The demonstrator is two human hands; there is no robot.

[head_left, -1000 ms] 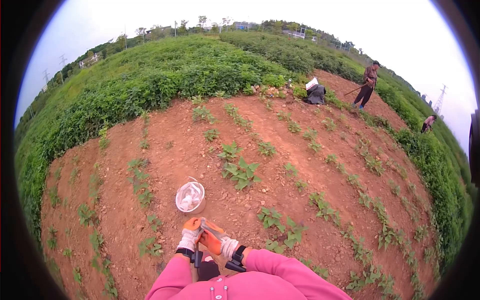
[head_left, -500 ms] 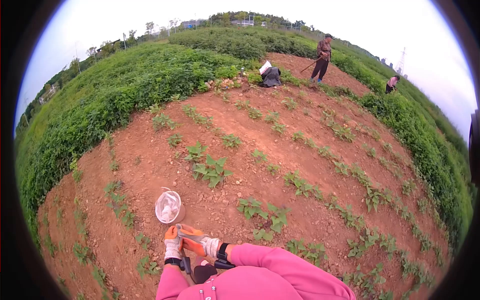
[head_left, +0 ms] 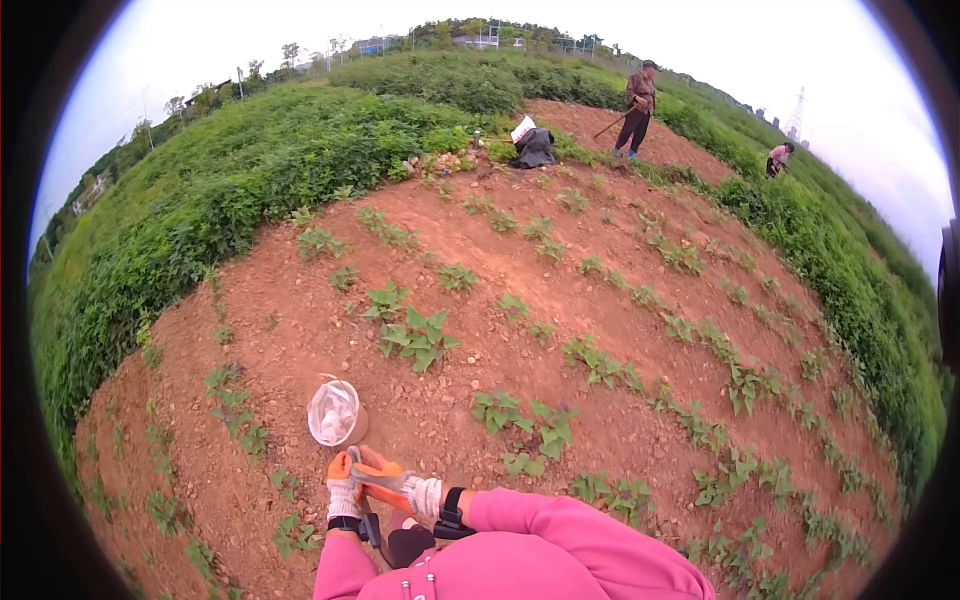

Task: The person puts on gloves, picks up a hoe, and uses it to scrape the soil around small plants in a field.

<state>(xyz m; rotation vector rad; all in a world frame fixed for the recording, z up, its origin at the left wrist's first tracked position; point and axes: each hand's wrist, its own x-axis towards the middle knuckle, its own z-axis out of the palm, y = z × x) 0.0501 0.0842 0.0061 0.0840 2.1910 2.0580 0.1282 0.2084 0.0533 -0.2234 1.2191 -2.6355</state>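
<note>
My left hand (head_left: 343, 487) and my right hand (head_left: 388, 482) meet low in the view, in front of my body. Both wear white knit work gloves with orange-coated palms and fingers. The right hand reaches across, and its fingers press against the left hand's fingers. Both hands look closed, and anything between them is hidden. Just beyond the fingertips, a whitish bucket (head_left: 338, 413) with a pale plastic bag (head_left: 335, 412) inside stands upright on the soil, apart from the gloves. Black straps with dark devices circle both wrists.
Rows of low leafy plants (head_left: 418, 338) cross the reddish soil. A black bag (head_left: 535, 148) and a white sack (head_left: 523, 128) lie farther off. One person (head_left: 637, 105) stands with a long-handled tool; another person (head_left: 779, 159) bends at right. Dense greenery borders the plot.
The view has shifted slightly, so the far scene sits a little lower left. My hands stay together with small finger movement. The distant person at right has changed posture slightly.
</note>
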